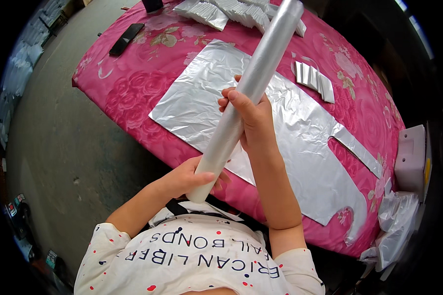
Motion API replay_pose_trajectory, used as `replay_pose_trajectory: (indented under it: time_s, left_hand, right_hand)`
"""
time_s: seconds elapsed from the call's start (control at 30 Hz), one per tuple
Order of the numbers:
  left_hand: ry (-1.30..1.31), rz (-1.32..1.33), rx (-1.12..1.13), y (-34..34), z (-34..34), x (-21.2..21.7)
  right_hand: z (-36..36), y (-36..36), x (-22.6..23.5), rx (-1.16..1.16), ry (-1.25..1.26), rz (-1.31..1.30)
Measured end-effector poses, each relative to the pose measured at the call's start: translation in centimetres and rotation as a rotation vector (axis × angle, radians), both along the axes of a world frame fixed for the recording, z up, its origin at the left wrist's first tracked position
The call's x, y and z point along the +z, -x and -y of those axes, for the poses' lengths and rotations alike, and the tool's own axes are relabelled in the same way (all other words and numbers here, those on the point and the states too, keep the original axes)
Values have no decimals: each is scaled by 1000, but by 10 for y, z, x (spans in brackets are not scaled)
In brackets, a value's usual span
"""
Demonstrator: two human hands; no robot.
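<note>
The roll was gripped by left hand and right hand, packs at twelve o'clock were folded, the sheet at three unfolded.

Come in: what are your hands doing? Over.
Left hand low, right hand midway, both gripping long silvery cylindrical roll. Crumpled silver sheet beneath, on pink floral cloth.

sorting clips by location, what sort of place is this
Possibly a small workshop or packing room: on the cloth-covered table lie a silvery sheet and stacks of folded white pieces, while the left hand and right hand hold a long silvery roll.
</note>
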State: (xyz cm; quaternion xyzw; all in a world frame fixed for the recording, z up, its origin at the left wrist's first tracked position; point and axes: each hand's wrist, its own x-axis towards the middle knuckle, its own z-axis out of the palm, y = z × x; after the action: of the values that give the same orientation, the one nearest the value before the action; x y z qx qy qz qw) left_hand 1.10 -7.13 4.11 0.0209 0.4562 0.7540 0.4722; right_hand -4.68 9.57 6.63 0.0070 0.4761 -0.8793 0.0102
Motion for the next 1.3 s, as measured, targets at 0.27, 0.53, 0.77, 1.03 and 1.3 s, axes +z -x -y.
replay_pose_trajectory:
  time_s: [0.27,0.53,0.77,1.03,1.3]
  left_hand:
    - [382,-461,154,-15,-27,-1]
    - [329,-461,121,-19,-29,-4]
    - [149,-282,75,-23,-34,-6]
    - [-510,223,-328,-16,-30,-21]
    - [-104,-69,-36,-7,-35,-40]
  right_hand:
    - [-49,-31,-40,121,-32,-59]
    - [-61,-57,-51,115,21,-20]
    - [-60,-61,-53,133,-41,-11]
    - [-50,-71,-42,332,89,-112]
    - [-54,-85,-31,132,-276,56]
